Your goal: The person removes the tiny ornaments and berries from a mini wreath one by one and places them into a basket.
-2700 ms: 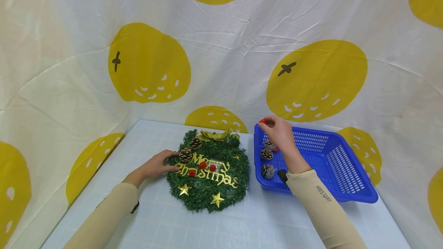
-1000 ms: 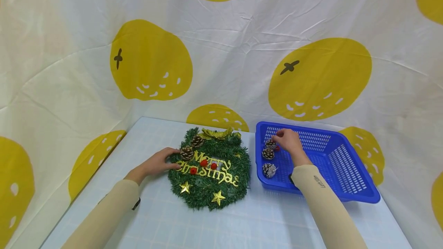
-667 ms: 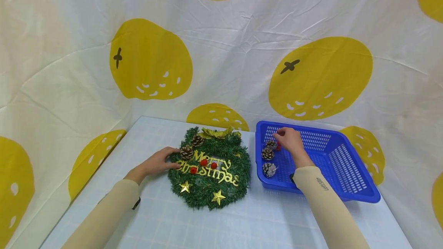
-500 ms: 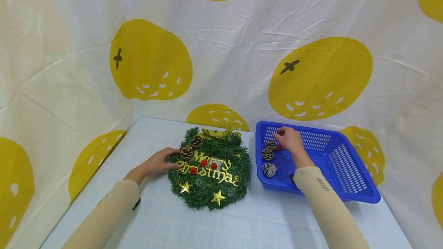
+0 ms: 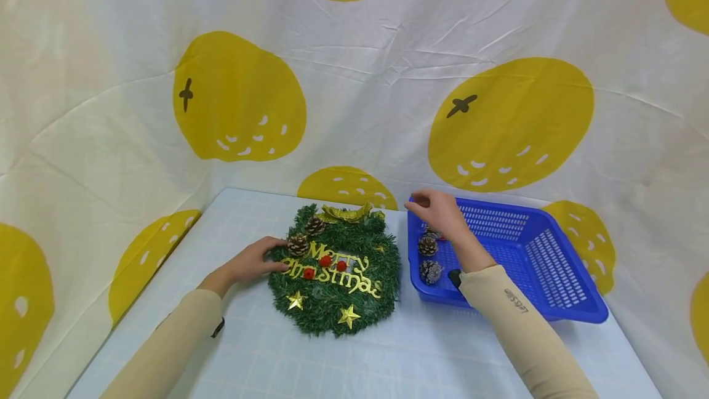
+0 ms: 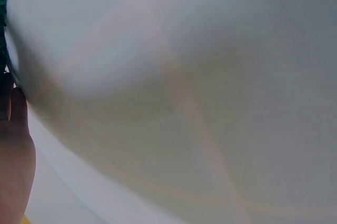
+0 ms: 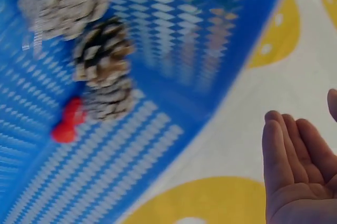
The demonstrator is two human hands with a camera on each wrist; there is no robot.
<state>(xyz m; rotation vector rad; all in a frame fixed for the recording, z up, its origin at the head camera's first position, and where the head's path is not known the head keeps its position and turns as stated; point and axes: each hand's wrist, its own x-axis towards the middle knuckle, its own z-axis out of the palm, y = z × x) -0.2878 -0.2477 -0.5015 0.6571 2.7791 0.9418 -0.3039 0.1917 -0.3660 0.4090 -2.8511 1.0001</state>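
A round green Christmas wreath (image 5: pixel 322 318) lies on the table. It carries gold "Merry Christmas" lettering (image 5: pixel 362 286), red balls (image 5: pixel 325 261), gold stars (image 5: pixel 349 316), a gold bow (image 5: pixel 348 213) and pine cones (image 5: pixel 298 245). My left hand (image 5: pixel 252 260) rests against its left edge, thumb and fingers apart. Over the back left corner of the blue basket (image 5: pixel 559 263) is my right hand (image 5: pixel 443 213); the right wrist view shows straight fingers and a bare palm (image 7: pixel 300 182). In the basket, small red balls (image 7: pixel 64 132) lie by several loose pine cones (image 7: pixel 104 52).
The basket stands right of the wreath, a narrow gap between them. Behind both hangs a white cloth (image 5: pixel 354 109) printed with yellow fruit, and it also encloses the sides. A pale checked cover (image 5: pixel 277 362) lies over the table.
Earlier my right hand pinched a small red ball above the basket, then lowered into it. Now it has come up and left without the ball. My left hand stays at the wreath.
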